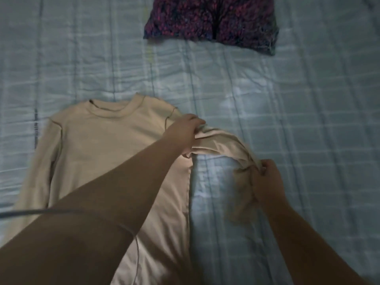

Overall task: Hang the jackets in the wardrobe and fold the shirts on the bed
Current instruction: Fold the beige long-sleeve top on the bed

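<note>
A cream shirt (98, 145) lies flat on the bed (308, 120), one sleeve (222, 147) lifted.
The left hand (185, 130) grasps the sleeve near the shoulder, the right hand (267, 182) clutches its far end; a purple patterned garment (211, 19) lies farther up.

Bed (308, 120), pale blue checked quilt (320, 64) filling frame: cream shirt (98, 145) spread flat at centre left, collar toward top; dark purple-red patterned garment (211, 19) at upper centre, well apart from it.
</note>
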{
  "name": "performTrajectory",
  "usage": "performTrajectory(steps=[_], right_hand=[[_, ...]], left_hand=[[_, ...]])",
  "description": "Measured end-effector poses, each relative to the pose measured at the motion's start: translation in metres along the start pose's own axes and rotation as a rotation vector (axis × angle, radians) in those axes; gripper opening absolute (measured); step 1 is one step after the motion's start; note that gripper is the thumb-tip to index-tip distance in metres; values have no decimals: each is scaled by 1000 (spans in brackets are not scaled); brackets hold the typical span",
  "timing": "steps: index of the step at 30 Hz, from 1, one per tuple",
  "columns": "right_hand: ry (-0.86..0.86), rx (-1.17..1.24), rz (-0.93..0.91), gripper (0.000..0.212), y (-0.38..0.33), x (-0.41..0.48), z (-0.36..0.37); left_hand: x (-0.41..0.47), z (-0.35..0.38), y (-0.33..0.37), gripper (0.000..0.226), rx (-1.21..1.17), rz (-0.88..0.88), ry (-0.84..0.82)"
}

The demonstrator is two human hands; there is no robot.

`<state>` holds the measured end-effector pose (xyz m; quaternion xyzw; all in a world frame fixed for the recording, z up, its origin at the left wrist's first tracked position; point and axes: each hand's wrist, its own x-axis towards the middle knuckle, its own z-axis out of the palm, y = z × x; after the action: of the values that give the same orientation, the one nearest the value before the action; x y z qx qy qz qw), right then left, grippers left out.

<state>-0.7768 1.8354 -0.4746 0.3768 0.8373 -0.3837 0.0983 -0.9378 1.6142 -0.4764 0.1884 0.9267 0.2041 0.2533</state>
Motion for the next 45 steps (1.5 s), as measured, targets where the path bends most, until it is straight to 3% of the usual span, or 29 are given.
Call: performTrajectory(steps=[6,9,12,17,20,23,26,31,37,40,45], right_hand=[[-48,-217,-119,7,19,46,-80],[-183,-450,-87,30,30,77,-110],[-333,-593,-65,40,39,98,-124],[-493,-667,-35,20,59,115,-143],[-482,-593,-22,8,75,120,-152],[-418,-500,-26,7,86,124,-159],[-219,-351,39,6,100,120,-163],[20,255,273,12,108,104,-147],[336,145,222,15,94,90,-121],[391,40,221,23,93,88,-118],[402,-215,127,13,104,75,-125]], left_hand=[[35,-14,9,33,80,-40,-180],[44,-22,8,19,208,-32,-276],[50,-30,5,19,331,-26,-332],[62,-38,0,13,265,-32,-159],[66,-35,-2,8,227,-77,-187],[69,-38,-3,12,141,-120,-228],[74,-50,-5,21,45,-180,-241],[78,-59,-5,12,265,-127,-328],[82,-34,-3,10,227,-146,-98],[71,-18,-2,10,178,-166,51],[53,10,9,9,156,-154,277]])
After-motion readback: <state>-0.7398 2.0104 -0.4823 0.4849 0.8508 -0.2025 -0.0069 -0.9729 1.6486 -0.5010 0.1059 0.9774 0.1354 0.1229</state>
